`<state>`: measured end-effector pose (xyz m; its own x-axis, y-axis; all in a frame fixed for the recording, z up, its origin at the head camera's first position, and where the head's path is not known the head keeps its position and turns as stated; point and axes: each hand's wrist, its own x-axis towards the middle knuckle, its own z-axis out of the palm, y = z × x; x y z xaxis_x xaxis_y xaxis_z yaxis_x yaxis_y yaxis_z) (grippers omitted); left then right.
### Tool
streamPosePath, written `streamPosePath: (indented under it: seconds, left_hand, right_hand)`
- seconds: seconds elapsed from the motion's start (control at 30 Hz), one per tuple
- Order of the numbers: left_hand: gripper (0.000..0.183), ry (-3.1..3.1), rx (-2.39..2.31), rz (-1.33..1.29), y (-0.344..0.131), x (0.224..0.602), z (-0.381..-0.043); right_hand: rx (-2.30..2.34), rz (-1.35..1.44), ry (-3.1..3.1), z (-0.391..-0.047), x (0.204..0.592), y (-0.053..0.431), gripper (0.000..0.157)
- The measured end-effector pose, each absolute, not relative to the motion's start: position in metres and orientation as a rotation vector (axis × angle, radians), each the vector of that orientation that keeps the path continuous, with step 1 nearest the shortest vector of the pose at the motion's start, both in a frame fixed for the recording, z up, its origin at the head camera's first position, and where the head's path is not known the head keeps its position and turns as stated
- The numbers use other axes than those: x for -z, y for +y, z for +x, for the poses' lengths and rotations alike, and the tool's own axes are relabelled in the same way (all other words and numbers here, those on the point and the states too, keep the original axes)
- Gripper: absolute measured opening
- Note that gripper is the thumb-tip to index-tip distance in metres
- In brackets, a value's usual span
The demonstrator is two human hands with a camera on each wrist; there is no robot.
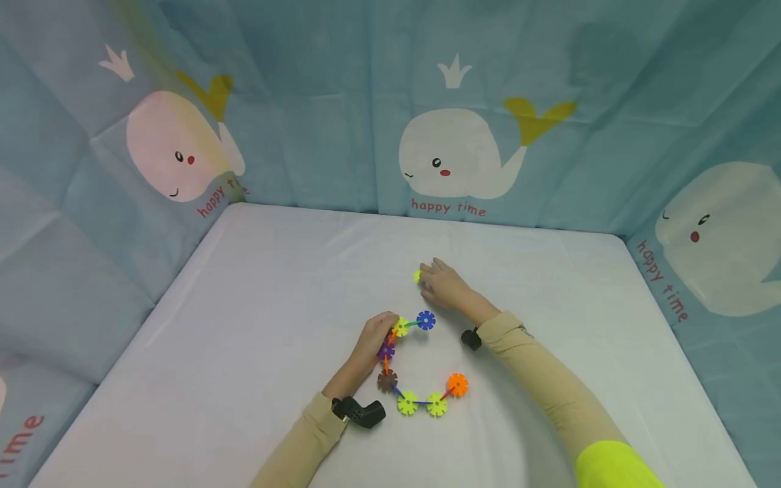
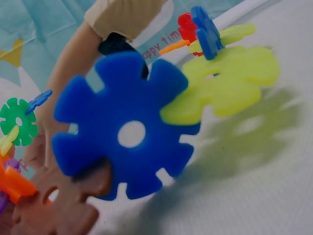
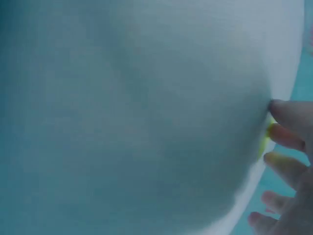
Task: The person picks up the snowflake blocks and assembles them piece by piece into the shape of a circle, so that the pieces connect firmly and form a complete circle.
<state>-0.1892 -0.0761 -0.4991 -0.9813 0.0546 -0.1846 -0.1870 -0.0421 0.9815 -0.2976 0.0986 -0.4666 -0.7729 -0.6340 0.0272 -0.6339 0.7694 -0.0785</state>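
My left hand grips a chain of interlocking plastic snowflake discs at its upper left part. The chain curves in an open C, running from a blue disc through yellow, purple and brown discs to an orange disc. Seen close in the left wrist view, a large blue disc slots into a yellow disc and a brown one. Farther back, my right hand has its fingertips around a separate yellow disc. That yellow disc is mostly hidden behind the fingers in the right wrist view.
A white cloth covers the table. Blue curtains printed with whales stand along its back and sides. Black wrist cameras sit on the left and right wrists.
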Motion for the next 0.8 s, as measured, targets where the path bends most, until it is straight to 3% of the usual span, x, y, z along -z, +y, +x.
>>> streamPosePath:
  seconds: [0.23, 0.43, 0.5, 0.67, 0.8]
  left_hand:
    - [0.023, 2.043, -2.148, -0.123, -0.076, 0.501, -0.190]
    - [0.023, 2.034, -2.152, -0.124, -0.071, 0.502, -0.192]
    - [0.023, 2.036, -2.155, -0.128, -0.071, 0.501, -0.192]
    - [0.023, 2.063, -2.133, -0.115, -0.076, 0.497, -0.189]
    - [0.024, 2.061, -2.124, -0.120, -0.079, 0.498, -0.187]
  right_hand:
    - [0.331, -1.001, 2.964, -0.295, 0.472, 0.109, 0.032]
    - [0.370, -1.061, 3.045, -0.299, 0.472, 0.114, 0.006]
    - [0.461, -0.984, 3.012, -0.301, 0.471, 0.114, 0.007]
    - [0.779, -0.559, 2.768, -0.303, 0.466, 0.110, 0.030]
    - [0.884, -0.389, 2.707, -0.298, 0.460, 0.114, 0.021]
